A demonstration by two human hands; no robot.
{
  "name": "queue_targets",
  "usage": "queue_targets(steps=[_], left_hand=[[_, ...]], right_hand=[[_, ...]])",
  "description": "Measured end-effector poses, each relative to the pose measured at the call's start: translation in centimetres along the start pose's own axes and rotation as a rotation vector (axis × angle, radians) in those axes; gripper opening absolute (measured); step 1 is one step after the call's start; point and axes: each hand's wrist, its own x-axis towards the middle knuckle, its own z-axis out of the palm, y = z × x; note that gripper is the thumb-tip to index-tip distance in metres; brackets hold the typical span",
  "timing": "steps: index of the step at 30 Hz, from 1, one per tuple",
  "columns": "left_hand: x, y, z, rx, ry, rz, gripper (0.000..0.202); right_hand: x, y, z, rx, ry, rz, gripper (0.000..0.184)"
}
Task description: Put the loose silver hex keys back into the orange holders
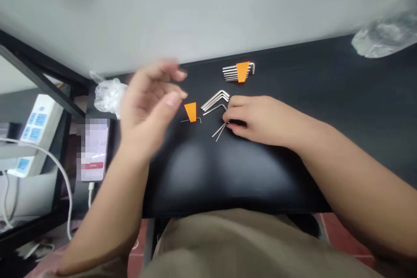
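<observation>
surface: black matte tabletop (325, 95)
room: pale grey wall (208, 8), white power strip (32, 130)
left hand (153, 100): raised, open, empty
right hand (257, 117): pinching thin silver hex keys (220, 131)

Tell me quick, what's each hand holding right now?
Left hand: open, raised, blurred, holding nothing visible.
Right hand: fingers pinched on thin hex keys lying on the table.

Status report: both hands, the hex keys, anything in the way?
Left hand raised, open, empty. Right hand low, pinching thin hex keys. Orange holder and loose keys close by, nothing blocking.
</observation>
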Motion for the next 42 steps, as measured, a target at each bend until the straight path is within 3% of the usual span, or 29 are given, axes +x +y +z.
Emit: queue_targets(steps=[2,5,10,14,19,26,29,31,36,38,42], left_hand=[[1.0,-0.5,1.3,0.107,-0.053,0.036,0.039],[1.7,-1.5,2.5,0.299,-0.253,0.059,0.048],[1.7,-2.2,1.6,0.358,-0.364,0.001,0.047],[1.6,-1.8,1.3,0.371,-0.367,-0.028,0.045],[1.4,-1.3,1.4,0.338,-0.345,-0.060,0.044],[1.1,-2.3,1.0,0.065,-0.187,0.092,0.039],[0.8,-2.1,1.5,0.002,-0.113,0.179,0.042],[0.6,-1.6,1.8,0.008,-0.062,0.226,0.046],[0.1,-0.5,2.6,0.080,-0.013,0.276,0.046],[0.1,-0.4,2.7,0.127,-0.046,0.269,0.047],[0.2,-0.8,2.3,0.210,-0.095,0.208,0.043]], right_hand=[[0.4,0.0,0.2,-0.044,0.066,0.023,0.016],[1.1,-0.1,0.6,-0.069,0.150,0.043,0.014],[1.8,-0.7,1.4,-0.117,0.213,0.192,0.010],[2.0,-1.2,2.0,-0.147,0.262,0.294,0.012],[2.0,-1.3,2.6,-0.167,0.295,0.295,0.014],[2.6,-1.4,3.1,-0.170,0.381,0.322,0.019],[2.5,-2.4,3.0,0.045,0.495,0.245,0.023],[2.2,-3.5,2.8,0.315,0.488,0.175,0.023],[1.8,-4.9,2.5,0.826,0.218,0.269,0.026],[1.9,-4.4,2.2,0.918,0.134,0.305,0.027],[1.7,-2.3,1.2,0.922,0.098,0.378,0.028]])
